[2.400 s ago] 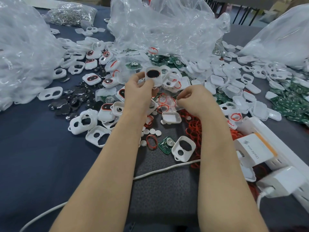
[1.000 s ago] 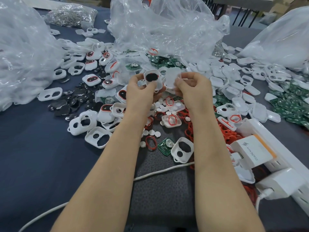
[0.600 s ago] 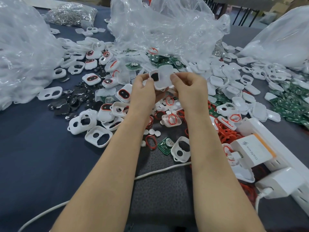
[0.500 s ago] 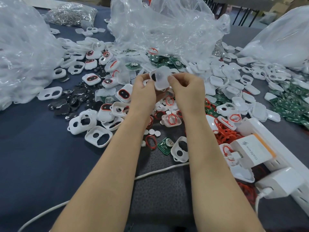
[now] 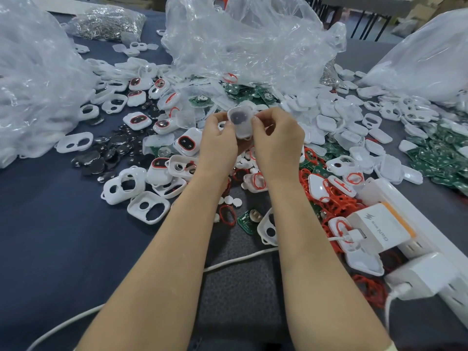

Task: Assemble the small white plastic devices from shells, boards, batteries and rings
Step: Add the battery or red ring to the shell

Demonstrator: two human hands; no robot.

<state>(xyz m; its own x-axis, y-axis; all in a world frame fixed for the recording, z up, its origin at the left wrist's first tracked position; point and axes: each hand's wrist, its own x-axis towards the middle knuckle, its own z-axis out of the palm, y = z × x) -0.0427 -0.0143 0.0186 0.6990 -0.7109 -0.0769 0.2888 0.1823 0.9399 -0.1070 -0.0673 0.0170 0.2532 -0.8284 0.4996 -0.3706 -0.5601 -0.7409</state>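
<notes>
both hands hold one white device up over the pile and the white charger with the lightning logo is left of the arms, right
Not quite: the head view shows the white charger right of the arms, at the power strip. The rest holds: left hand and right hand both pinch one white device above the pile.

The person's left hand (image 5: 217, 138) and right hand (image 5: 276, 140) are bare. The short, neatly trimmed thumbnails (image 5: 254, 120) look natural. The slim left forearm (image 5: 157, 262) and right forearm (image 5: 316, 262) are bare and smooth along their whole visible length. At 5 o'clock, on the bottom edge, a sliver of pale yellow fabric (image 5: 392, 347) lies against the right arm. Whether it is a sleeve hem cannot be told.
</notes>
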